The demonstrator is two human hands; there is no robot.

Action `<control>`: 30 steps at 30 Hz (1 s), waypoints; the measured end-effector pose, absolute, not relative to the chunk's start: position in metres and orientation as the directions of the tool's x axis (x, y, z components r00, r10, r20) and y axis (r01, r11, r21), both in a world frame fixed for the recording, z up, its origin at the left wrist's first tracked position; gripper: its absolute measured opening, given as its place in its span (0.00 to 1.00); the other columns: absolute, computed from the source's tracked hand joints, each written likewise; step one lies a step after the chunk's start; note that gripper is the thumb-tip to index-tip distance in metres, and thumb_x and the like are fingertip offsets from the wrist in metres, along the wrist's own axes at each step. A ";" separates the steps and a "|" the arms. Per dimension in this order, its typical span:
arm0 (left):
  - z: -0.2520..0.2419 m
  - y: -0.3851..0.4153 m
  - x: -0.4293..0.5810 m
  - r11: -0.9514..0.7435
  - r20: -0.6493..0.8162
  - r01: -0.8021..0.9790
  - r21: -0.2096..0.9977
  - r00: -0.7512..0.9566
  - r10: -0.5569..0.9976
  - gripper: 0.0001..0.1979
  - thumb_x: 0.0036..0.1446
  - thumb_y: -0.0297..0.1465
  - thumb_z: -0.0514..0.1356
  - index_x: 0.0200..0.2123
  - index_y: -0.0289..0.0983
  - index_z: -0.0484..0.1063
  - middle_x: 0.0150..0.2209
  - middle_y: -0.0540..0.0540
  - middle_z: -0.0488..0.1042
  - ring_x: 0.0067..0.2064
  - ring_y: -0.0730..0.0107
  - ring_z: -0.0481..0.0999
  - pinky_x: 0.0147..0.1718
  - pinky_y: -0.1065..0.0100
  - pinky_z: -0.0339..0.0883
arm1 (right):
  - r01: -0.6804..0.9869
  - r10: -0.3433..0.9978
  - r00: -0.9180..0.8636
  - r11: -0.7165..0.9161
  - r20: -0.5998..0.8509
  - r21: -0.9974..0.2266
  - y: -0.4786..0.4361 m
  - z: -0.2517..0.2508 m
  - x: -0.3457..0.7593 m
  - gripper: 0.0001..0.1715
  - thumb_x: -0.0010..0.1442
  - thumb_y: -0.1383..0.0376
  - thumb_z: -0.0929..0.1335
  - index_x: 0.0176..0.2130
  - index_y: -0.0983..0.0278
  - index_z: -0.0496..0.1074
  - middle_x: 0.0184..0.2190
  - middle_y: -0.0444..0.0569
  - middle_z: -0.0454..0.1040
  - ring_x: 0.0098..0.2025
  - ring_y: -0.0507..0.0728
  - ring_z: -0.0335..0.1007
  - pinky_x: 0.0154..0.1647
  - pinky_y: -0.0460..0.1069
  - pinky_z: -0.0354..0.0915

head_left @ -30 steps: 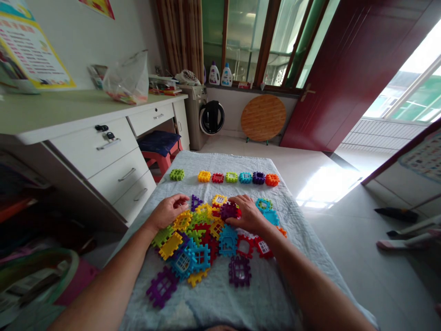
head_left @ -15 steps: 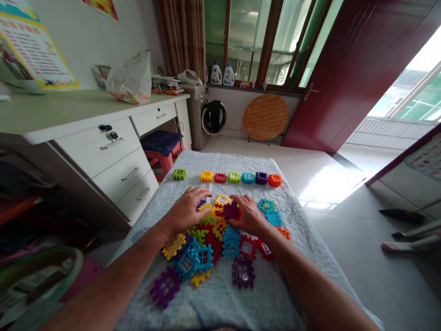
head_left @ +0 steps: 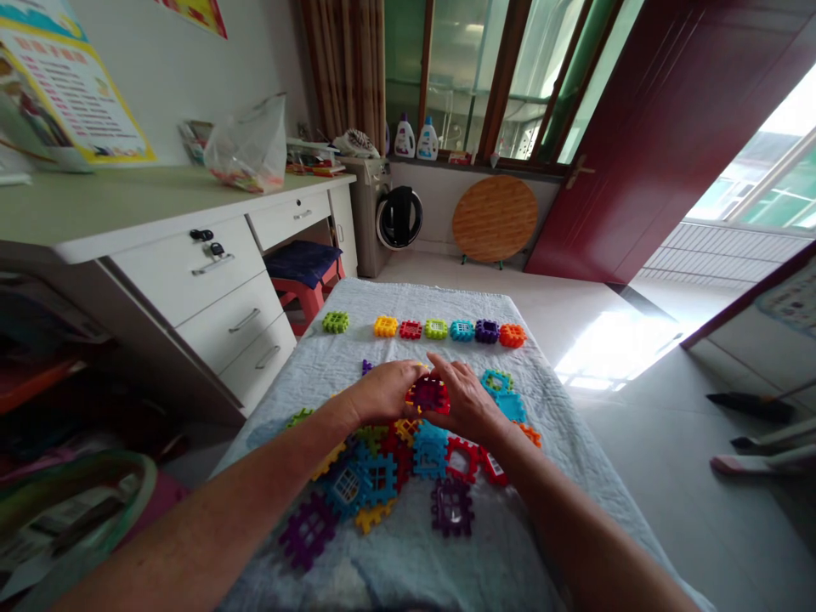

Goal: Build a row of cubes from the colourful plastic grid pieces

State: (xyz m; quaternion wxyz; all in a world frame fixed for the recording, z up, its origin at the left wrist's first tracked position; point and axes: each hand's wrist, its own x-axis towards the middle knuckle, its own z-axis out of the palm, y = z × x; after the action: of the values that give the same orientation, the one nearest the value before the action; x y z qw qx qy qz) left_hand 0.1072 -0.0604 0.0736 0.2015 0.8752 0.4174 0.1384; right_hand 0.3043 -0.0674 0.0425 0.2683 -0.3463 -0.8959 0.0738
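White desk [head_left: 146, 255] with drawers at left. Table under pale blue cloth [head_left: 408, 561] in middle. Loose pile of flat plastic blocks [head_left: 376, 480] on cloth, near side, mixed colours. Row of six built cubes [head_left: 449, 330] along far edge; green cube [head_left: 335, 321] apart at its left end. Left hand [head_left: 382, 391] and right hand [head_left: 468, 404] meet above pile's far end, fingers curled. Both pinch red-purple block [head_left: 429, 395] between them, one from each side.

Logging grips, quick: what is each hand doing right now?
Left hand: closed on the red block.
Right hand: closed on the same block.
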 end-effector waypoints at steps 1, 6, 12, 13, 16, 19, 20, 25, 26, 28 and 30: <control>0.075 -0.060 0.107 -0.571 0.072 0.669 0.475 0.617 0.784 0.22 0.43 0.34 0.64 0.44 0.40 0.71 0.44 0.44 0.75 0.45 0.57 0.74 0.43 0.65 0.65 | 0.575 0.657 -0.617 0.752 0.433 -0.322 -0.068 0.043 0.304 0.51 0.53 0.56 0.71 0.65 0.64 0.44 0.47 0.58 0.71 0.45 0.65 0.64 0.48 0.61 0.61; 0.078 -0.056 0.097 -0.558 0.071 0.670 0.489 0.607 0.791 0.22 0.39 0.30 0.63 0.42 0.39 0.72 0.40 0.46 0.75 0.40 0.60 0.75 0.38 0.67 0.65 | 0.527 0.645 -0.601 0.764 0.472 -0.374 -0.068 0.045 0.303 0.53 0.53 0.57 0.72 0.66 0.61 0.42 0.49 0.57 0.69 0.49 0.64 0.64 0.50 0.61 0.62; 0.062 -0.025 0.042 -0.344 0.195 0.871 0.350 0.292 0.936 0.23 0.41 0.36 0.63 0.43 0.36 0.71 0.40 0.43 0.73 0.41 0.58 0.73 0.42 0.64 0.65 | 0.548 0.697 -0.479 0.713 0.534 -0.438 -0.063 0.038 0.315 0.47 0.56 0.60 0.69 0.66 0.60 0.43 0.52 0.57 0.66 0.50 0.63 0.64 0.52 0.62 0.63; 0.058 -0.018 0.032 -0.282 0.230 0.916 0.287 0.220 0.948 0.24 0.40 0.38 0.64 0.42 0.35 0.71 0.40 0.41 0.72 0.43 0.56 0.72 0.45 0.63 0.64 | 0.552 0.703 -0.470 0.706 0.533 -0.443 -0.062 0.036 0.317 0.45 0.57 0.61 0.68 0.65 0.60 0.43 0.52 0.57 0.66 0.50 0.62 0.65 0.52 0.62 0.63; 0.048 0.000 0.008 -0.121 0.270 0.982 0.143 0.079 0.959 0.26 0.40 0.41 0.64 0.43 0.34 0.72 0.42 0.39 0.70 0.46 0.51 0.70 0.49 0.60 0.61 | 0.567 0.718 -0.457 0.690 0.525 -0.450 -0.060 0.032 0.321 0.43 0.57 0.63 0.67 0.65 0.60 0.44 0.51 0.57 0.66 0.49 0.62 0.65 0.51 0.61 0.64; 0.042 0.012 -0.001 -0.121 0.189 0.988 0.100 0.100 0.977 0.25 0.41 0.37 0.62 0.45 0.33 0.71 0.43 0.38 0.70 0.48 0.52 0.69 0.50 0.61 0.60 | 0.571 0.722 -0.456 0.685 0.519 -0.451 -0.059 0.028 0.324 0.43 0.57 0.64 0.67 0.65 0.61 0.44 0.51 0.57 0.66 0.47 0.61 0.66 0.50 0.61 0.65; 0.041 0.015 -0.001 -0.132 0.154 0.986 0.101 0.115 0.981 0.25 0.42 0.36 0.62 0.45 0.34 0.71 0.44 0.38 0.70 0.48 0.52 0.69 0.50 0.62 0.60 | 0.570 0.723 -0.457 0.686 0.518 -0.452 -0.059 0.026 0.325 0.43 0.57 0.64 0.67 0.65 0.60 0.44 0.51 0.57 0.66 0.47 0.61 0.67 0.49 0.61 0.66; 0.044 0.032 0.000 -0.163 0.016 0.980 0.112 0.162 0.987 0.30 0.33 0.35 0.66 0.46 0.37 0.71 0.47 0.39 0.70 0.49 0.51 0.69 0.48 0.61 0.61 | 0.570 0.735 -0.452 0.674 0.506 -0.470 -0.058 0.021 0.329 0.42 0.57 0.64 0.66 0.65 0.60 0.44 0.51 0.57 0.66 0.44 0.60 0.68 0.46 0.59 0.68; 0.046 0.036 0.001 -0.170 0.002 0.979 0.113 0.171 0.985 0.33 0.31 0.35 0.67 0.46 0.37 0.71 0.48 0.39 0.69 0.50 0.49 0.68 0.49 0.60 0.61 | 0.569 0.737 -0.451 0.672 0.503 -0.475 -0.058 0.020 0.329 0.42 0.57 0.64 0.66 0.65 0.60 0.44 0.51 0.57 0.66 0.44 0.60 0.68 0.45 0.59 0.69; 0.049 0.043 0.003 -0.188 -0.010 0.975 0.119 0.190 0.982 0.36 0.28 0.35 0.68 0.47 0.38 0.71 0.51 0.38 0.68 0.51 0.46 0.66 0.49 0.57 0.60 | 0.565 0.741 -0.451 0.668 0.497 -0.484 -0.058 0.019 0.329 0.42 0.57 0.64 0.66 0.65 0.59 0.44 0.52 0.57 0.66 0.43 0.59 0.68 0.45 0.59 0.69; 0.051 0.050 0.005 -0.209 -0.011 0.969 0.135 0.212 0.977 0.33 0.27 0.35 0.69 0.44 0.40 0.73 0.50 0.38 0.69 0.51 0.45 0.66 0.48 0.56 0.60 | 0.563 0.747 -0.456 0.663 0.484 -0.494 -0.058 0.019 0.329 0.42 0.57 0.64 0.66 0.65 0.59 0.44 0.52 0.57 0.66 0.43 0.59 0.68 0.44 0.58 0.69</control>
State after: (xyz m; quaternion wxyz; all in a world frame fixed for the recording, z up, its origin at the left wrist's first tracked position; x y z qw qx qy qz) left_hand 0.0050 0.0498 0.0507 0.0561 0.7765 0.6265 0.0381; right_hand 0.3291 -0.0579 0.0186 0.3480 -0.3887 -0.8427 0.1324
